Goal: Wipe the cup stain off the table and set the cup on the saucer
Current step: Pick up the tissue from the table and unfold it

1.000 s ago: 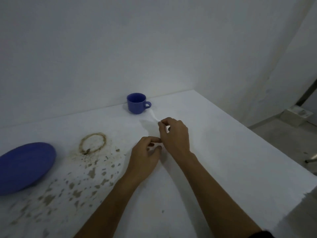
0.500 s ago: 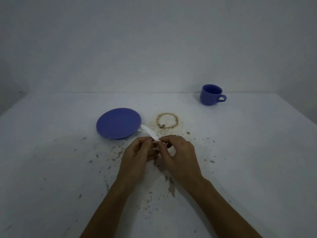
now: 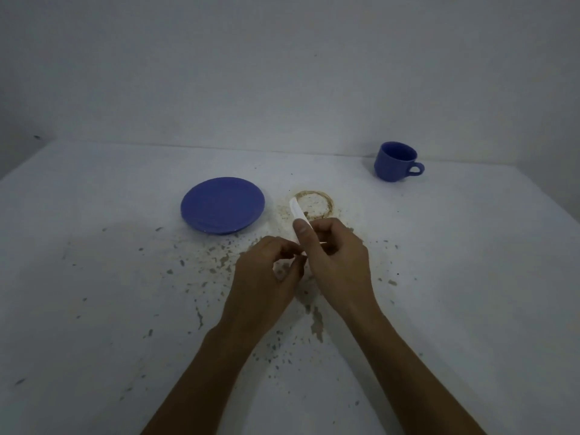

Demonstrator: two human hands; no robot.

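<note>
Bare room: white table (image 3: 94, 277), blank wall (image 3: 282, 73)

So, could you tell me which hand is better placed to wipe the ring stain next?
The right hand: it pinches the white tissue, whose tip sits right by the ring stain. The left hand only steadies the lower end.

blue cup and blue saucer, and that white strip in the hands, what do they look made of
The blue handled cup and the round blue saucer look like glazed ceramic, possibly hard plastic: thick walls, an even colour, a soft sheen. The folded white strip, pinched by the left hand and the right hand, looks like tissue or thin paper: matte, limp, slightly curved. The dim light leaves this uncertain.
</note>
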